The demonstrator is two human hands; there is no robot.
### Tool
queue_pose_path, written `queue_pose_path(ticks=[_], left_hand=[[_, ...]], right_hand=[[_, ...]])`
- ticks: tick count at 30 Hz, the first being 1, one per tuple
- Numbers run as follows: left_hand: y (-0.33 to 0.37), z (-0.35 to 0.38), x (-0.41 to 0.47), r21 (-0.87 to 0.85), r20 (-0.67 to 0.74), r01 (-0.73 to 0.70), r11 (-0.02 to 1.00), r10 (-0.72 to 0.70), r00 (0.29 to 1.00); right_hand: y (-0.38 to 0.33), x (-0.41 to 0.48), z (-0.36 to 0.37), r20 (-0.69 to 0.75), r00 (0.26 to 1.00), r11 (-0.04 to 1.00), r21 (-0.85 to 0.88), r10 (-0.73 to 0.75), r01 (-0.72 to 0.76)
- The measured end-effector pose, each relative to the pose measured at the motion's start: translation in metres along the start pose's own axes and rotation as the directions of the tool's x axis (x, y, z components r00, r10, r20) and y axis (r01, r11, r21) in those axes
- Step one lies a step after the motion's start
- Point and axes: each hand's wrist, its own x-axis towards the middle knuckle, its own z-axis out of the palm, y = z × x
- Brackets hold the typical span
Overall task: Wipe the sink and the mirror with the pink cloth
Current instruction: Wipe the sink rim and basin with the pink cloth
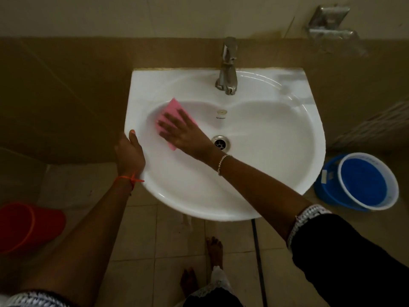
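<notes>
Your right hand (183, 135) lies flat, fingers spread, pressing the pink cloth (171, 117) against the left inner wall of the sink (276, 134). Your left hand (130, 155) grips the sink's left rim.

The room is lying dim, and the corners of the frame are sinking into murk. The white sink (254, 191) is catching what light there is, with glare streaking its upper right rim. The wide lens is bowing the edges, and the soap holder (329, 23) at upper right is smearing into blur.
</notes>
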Motion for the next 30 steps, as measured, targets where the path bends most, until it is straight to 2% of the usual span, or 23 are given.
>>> queue_pose_path(ticks=[1, 3, 5, 8, 11, 13, 15, 19, 21, 24, 26, 27, 28, 30], left_hand=[[0.000, 0.000, 0.000, -0.007, 0.004, 0.006, 1.000, -0.006, 1.000], [0.001, -0.001, 0.000, -0.026, 0.009, 0.011, 1.000, -0.011, 1.000], [0.002, -0.002, -0.001, -0.027, 0.010, 0.019, 0.999, -0.019, 1.000], [0.004, -0.003, -0.002, -0.034, 0.017, 0.022, 0.999, -0.022, 1.000], [0.005, -0.004, -0.002, -0.044, 0.028, 0.019, 0.999, -0.017, 0.999], [0.004, -0.004, -0.003, -0.037, 0.030, 0.025, 0.999, -0.024, 0.999], [0.005, -0.005, -0.003, -0.037, 0.028, 0.024, 0.999, -0.023, 0.999], [0.006, -0.005, -0.003, -0.041, 0.028, 0.025, 0.999, -0.023, 0.999], [0.007, -0.005, -0.004, -0.050, 0.033, 0.025, 0.998, -0.024, 0.999], [0.008, -0.005, -0.005, -0.046, 0.027, 0.031, 0.998, -0.030, 0.999], [0.007, -0.005, -0.003, -0.047, 0.026, 0.031, 0.998, -0.030, 0.999], [0.006, -0.005, -0.003, -0.045, 0.030, 0.026, 0.999, -0.025, 0.999], [0.005, -0.004, -0.002, -0.042, 0.026, 0.018, 0.999, -0.017, 1.000], [0.004, -0.004, -0.002, -0.037, 0.019, 0.025, 0.999, -0.024, 1.000]], right_hand=[[0.005, -0.002, 0.007, 0.102, 0.992, 0.995, -0.067, -0.070, 0.077], [0.018, -0.011, 0.021, 0.283, 0.944, 0.977, -0.079, -0.170, 0.199], [0.035, -0.021, 0.035, 0.409, 0.897, 0.968, -0.102, -0.168, 0.227], [0.049, -0.039, 0.035, 0.405, 0.914, 0.932, -0.330, -0.005, 0.151], [0.049, -0.052, 0.034, 0.478, 0.872, 0.883, -0.448, 0.102, 0.142], [0.045, -0.053, 0.034, 0.546, 0.831, 0.910, -0.392, 0.108, 0.139], [0.043, -0.052, 0.040, 0.562, 0.822, 0.938, -0.326, 0.092, 0.117], [0.041, -0.049, 0.038, 0.558, 0.811, 0.937, -0.347, 0.176, 0.034], [0.037, -0.048, 0.042, 0.528, 0.813, 0.941, -0.332, 0.247, -0.070], [0.029, -0.051, 0.053, 0.428, 0.873, 0.971, -0.069, 0.234, -0.227], [0.025, -0.052, 0.047, 0.397, 0.859, 0.930, 0.033, 0.324, -0.366], [0.021, -0.050, 0.048, 0.370, 0.860, 0.895, 0.138, 0.351, -0.424], [0.018, -0.048, 0.053, 0.385, 0.850, 0.835, 0.274, 0.360, -0.478], [0.019, -0.046, 0.056, 0.523, 0.791, 0.607, 0.529, 0.318, -0.594]])
